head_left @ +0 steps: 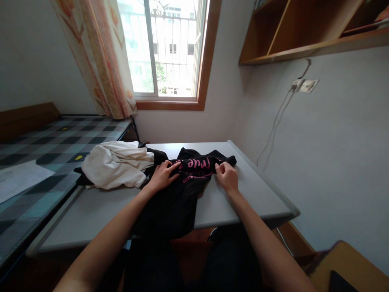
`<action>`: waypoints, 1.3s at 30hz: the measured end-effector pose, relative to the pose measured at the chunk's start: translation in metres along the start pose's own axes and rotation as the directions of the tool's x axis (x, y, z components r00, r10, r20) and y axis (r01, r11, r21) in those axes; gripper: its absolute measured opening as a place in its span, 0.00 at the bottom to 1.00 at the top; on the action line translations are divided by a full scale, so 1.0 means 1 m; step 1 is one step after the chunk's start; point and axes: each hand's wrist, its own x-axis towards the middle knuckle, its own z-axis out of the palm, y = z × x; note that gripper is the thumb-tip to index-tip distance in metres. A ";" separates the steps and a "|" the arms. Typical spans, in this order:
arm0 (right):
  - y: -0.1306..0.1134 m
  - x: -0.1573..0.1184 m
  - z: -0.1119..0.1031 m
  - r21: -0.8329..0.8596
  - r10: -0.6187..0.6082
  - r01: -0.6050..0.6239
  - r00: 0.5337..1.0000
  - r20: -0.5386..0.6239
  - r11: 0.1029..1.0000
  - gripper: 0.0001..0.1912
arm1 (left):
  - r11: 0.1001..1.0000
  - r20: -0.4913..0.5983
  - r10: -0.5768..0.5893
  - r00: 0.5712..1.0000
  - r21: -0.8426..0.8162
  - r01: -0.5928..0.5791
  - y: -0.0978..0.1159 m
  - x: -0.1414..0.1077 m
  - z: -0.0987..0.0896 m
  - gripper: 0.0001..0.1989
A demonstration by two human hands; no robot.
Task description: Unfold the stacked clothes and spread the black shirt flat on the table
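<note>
Draped over near edge of one white rectangular table [266,197]: one black, pink-lettered fabric garment [173,207] | pressed under left hand [162,177], palm down, fingers spread | pinched at edge by curled right hand [227,177] | beside one crumpled cream cloth garment [114,164]

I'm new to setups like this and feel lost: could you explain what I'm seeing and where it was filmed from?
No machine here: these are a person's own bare hands, seen in one picture from a camera worn on the head, looking forward and down. On the pale table lie a black garment with pink lettering and, to its left, a bundled white cloth. The left hand rests on the garment, fingers spread. The right hand is curled at its edge, seemingly pinching fabric in its grip.
</note>
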 end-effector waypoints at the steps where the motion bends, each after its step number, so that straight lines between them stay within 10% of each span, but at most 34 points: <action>1: -0.009 -0.007 -0.006 -0.010 -0.005 0.007 0.993 0.118 1.000 0.25 | 1.000 -0.004 -0.003 1.000 -0.011 0.003 0.001 0.000 0.000 0.26; 5: -0.037 -0.036 -0.016 0.065 -0.066 0.039 0.865 0.498 0.997 0.33 | 0.989 -0.177 -0.060 0.982 -0.147 0.034 0.010 0.010 -0.008 0.21; 9: -0.053 -0.059 -0.006 0.139 -0.088 0.013 0.836 0.542 0.990 0.26 | 0.984 -0.280 -0.061 0.958 -0.177 0.011 0.021 0.036 -0.016 0.23; 16: -0.042 -0.045 -0.001 0.379 -0.087 -0.080 0.911 0.403 0.922 0.04 | 0.988 0.240 0.021 0.971 -0.151 0.016 0.024 0.068 -0.001 0.20; 21: -0.005 0.026 -0.034 0.360 -0.073 -0.031 0.959 0.272 0.933 0.08 | 0.972 0.326 0.003 0.945 -0.225 0.074 0.057 0.056 -0.018 0.23; 23: 0.002 0.058 -0.052 0.277 -0.104 0.055 0.981 0.165 0.959 0.09 | 0.943 0.462 0.109 0.880 -0.329 0.055 0.081 0.045 -0.032 0.26; 27: -0.003 0.100 -0.079 0.361 -0.285 0.228 0.952 0.114 0.904 0.11 | 0.763 0.640 0.508 0.577 -0.644 0.044 0.121 0.028 -0.058 0.23; 28: -0.005 0.104 -0.082 0.396 -0.322 0.251 0.939 0.123 0.883 0.11 | 0.747 0.619 0.525 0.584 -0.664 0.031 0.126 0.027 -0.062 0.21; 31: -0.008 0.100 -0.083 0.420 -0.396 0.313 0.909 0.128 0.852 0.11 | 0.839 0.367 0.325 0.872 -0.537 -0.087 0.125 0.033 -0.059 0.18; 33: -0.005 0.093 -0.076 0.377 -0.413 0.340 0.902 0.129 0.861 0.13 | 0.926 0.144 0.158 0.977 -0.366 -0.096 0.114 0.042 -0.044 0.19; 39: 0.036 0.087 -0.056 0.139 -0.282 0.255 0.931 0.233 0.957 0.25 | 0.987 0.302 0.072 0.951 -0.160 -0.024 0.080 0.047 0.005 0.31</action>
